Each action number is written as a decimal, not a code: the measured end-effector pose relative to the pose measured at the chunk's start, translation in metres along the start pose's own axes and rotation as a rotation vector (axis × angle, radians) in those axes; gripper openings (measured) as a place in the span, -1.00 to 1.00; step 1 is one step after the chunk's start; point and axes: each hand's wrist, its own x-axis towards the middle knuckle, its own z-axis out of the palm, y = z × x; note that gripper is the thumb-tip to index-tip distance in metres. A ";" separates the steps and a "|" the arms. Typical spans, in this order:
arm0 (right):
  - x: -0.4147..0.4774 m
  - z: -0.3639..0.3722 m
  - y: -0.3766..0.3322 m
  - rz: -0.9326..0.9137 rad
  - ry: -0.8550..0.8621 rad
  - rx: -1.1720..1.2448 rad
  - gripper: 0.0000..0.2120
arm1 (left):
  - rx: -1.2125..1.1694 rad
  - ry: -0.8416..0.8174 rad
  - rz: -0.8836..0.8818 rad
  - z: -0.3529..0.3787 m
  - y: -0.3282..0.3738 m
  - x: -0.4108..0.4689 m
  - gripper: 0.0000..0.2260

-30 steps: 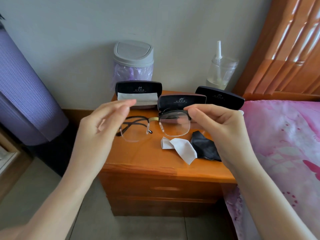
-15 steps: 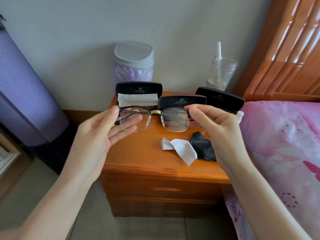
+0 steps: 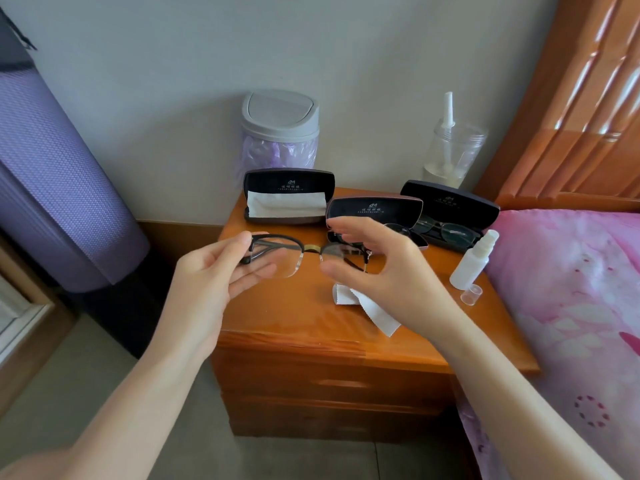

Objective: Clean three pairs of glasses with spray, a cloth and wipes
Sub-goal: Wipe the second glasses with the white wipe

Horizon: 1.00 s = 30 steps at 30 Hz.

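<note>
Dark half-rim glasses (image 3: 294, 251) hover over the wooden nightstand (image 3: 287, 317). My left hand (image 3: 207, 282) pinches their left hinge. My right hand (image 3: 391, 271) is behind the right lens with fingers spread, thumb just under the lens, not clamped on it. A white cloth (image 3: 377, 317) lies on the nightstand below that hand. A small white spray bottle (image 3: 471, 263) stands at the right edge, its clear cap (image 3: 471, 294) beside it. Three black cases are open at the back: the left case (image 3: 289, 181) holds a white cloth, the middle case (image 3: 374, 209) and right case (image 3: 450, 204) each hold glasses.
A grey-lidded bin (image 3: 280, 133) and a clear jar (image 3: 453, 154) stand against the wall behind the cases. A bed with a pink cover (image 3: 571, 289) borders the nightstand on the right. A purple rolled mat (image 3: 59, 202) leans at the left.
My right hand has let go of the right end of the glasses and spread its fingers. My left hand closed on the left hinge. The spray bottle has come into view.
</note>
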 end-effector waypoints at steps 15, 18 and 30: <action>0.047 0.012 -0.013 -0.166 -0.122 -0.164 -0.65 | -0.105 0.048 -0.019 -0.017 0.007 0.017 -0.78; 0.074 0.012 -0.012 -0.194 -0.134 -0.142 -0.68 | -0.133 0.067 -0.027 -0.028 0.007 0.028 -0.75; 0.182 0.013 0.018 -0.062 -0.224 -0.356 -0.68 | 0.789 -0.023 0.092 -0.014 -0.017 0.031 -0.78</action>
